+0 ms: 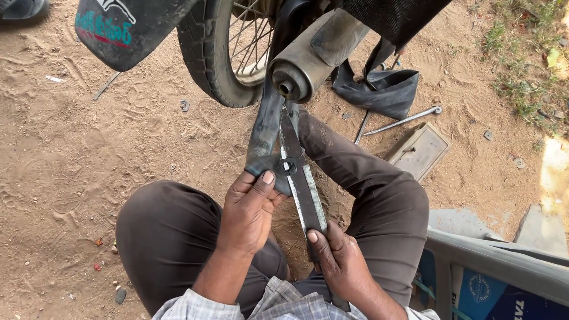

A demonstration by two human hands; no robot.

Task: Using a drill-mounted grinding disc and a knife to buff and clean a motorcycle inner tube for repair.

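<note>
My left hand [248, 208] pinches the end of a black rubber inner tube strip [264, 127] that runs up toward the motorcycle's rear wheel [208, 56]. My right hand [335, 256] grips the handles of large metal scissors [299, 172]. The scissor blades lie along the tube strip, their pivot just beside my left thumb. I am squatting, and my knees in dark trousers frame both hands.
A chrome exhaust pipe [308, 56] hangs just above the scissors. A folded black inner tube [382, 89], a long metal wrench [403, 120] and a flat metal tray [419, 151] lie on the sandy ground to the right. A grey box [498, 261] stands at lower right.
</note>
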